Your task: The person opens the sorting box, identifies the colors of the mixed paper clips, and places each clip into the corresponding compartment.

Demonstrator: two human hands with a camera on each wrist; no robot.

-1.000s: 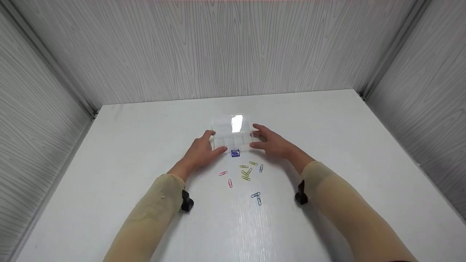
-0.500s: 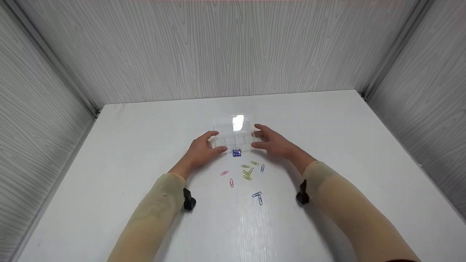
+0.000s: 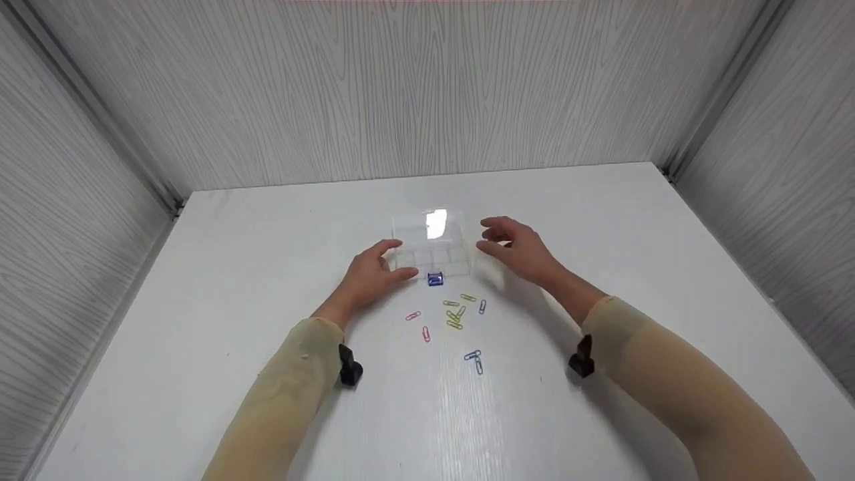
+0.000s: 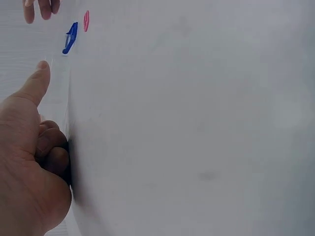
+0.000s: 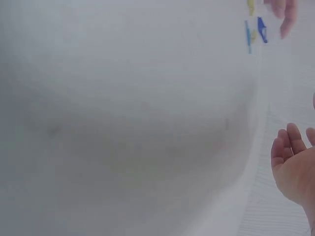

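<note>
A clear plastic compartment box lies on the white table, its transparent lid swung open toward the back. On its front edge is a blue latch, also visible in the left wrist view as a blue clip. My left hand holds the box's left side, thumb at the front edge and index finger farther back. To the right of the box, apart from it, my right hand hovers with loosely bent fingers and nothing in them. Several yellow paper clips lie in front of the box.
Two pink paper clips lie left of the yellow ones. One blue paper clip is to their right, and two more blue clips lie nearer the front. A wood-grain panel stands behind the table, with side panels left and right.
My right hand has let go of the box's right side and moved up and to the right. The left hand has stayed at the box's left side.
</note>
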